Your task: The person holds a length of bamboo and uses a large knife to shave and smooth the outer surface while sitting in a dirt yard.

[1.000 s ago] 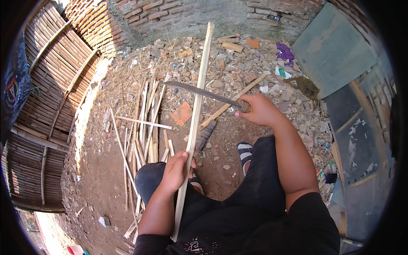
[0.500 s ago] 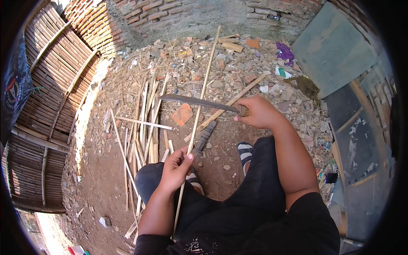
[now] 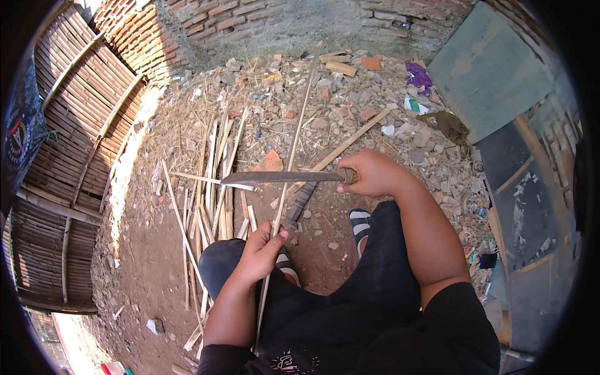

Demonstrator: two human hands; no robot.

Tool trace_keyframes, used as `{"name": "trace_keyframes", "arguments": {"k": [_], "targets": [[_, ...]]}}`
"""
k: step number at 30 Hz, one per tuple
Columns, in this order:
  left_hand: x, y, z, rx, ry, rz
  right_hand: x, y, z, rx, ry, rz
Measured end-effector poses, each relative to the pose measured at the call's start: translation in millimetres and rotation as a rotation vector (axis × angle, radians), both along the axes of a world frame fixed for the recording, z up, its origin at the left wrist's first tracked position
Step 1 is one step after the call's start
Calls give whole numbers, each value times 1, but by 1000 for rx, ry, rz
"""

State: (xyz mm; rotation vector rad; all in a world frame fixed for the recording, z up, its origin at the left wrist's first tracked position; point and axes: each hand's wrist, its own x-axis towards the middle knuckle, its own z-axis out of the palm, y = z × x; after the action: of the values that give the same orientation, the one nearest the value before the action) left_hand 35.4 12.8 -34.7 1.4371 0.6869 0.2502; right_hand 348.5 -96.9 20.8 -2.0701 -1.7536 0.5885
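My right hand (image 3: 370,172) is closed round the handle of a machete (image 3: 281,177), whose long dark blade points left and lies across a thin bamboo strip (image 3: 302,115). The strip runs from my lap up toward the far wall. Its lower part is pinched in my left hand (image 3: 262,250), thumb on top, a little below the blade. Beneath the blade, on the ground, a dark wrapped handle-like piece (image 3: 302,203) lies near my left foot. A reddish brick piece (image 3: 269,162) shows just behind the blade.
Several split bamboo strips (image 3: 215,162) are heaped left of my knee. A longer slat (image 3: 356,140) lies slantwise on the rubble. Ahead stands a brick wall (image 3: 269,28); a bamboo panel (image 3: 81,94) is at left, grey-green boards (image 3: 490,72) at right.
My right hand has brought the machete down and nearer along the strip, its blade now almost level. The left hand keeps its hold with a slight shift.
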Motion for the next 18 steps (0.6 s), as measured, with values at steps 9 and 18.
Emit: {"name": "trace_keyframes", "arguments": {"k": [9,18], "targets": [[-2,2,5,-49,28,-72,16,4,-7,95,12,-239],[0,-4,6,125,39,-124,-9,4,-5,-26,17,121]]}}
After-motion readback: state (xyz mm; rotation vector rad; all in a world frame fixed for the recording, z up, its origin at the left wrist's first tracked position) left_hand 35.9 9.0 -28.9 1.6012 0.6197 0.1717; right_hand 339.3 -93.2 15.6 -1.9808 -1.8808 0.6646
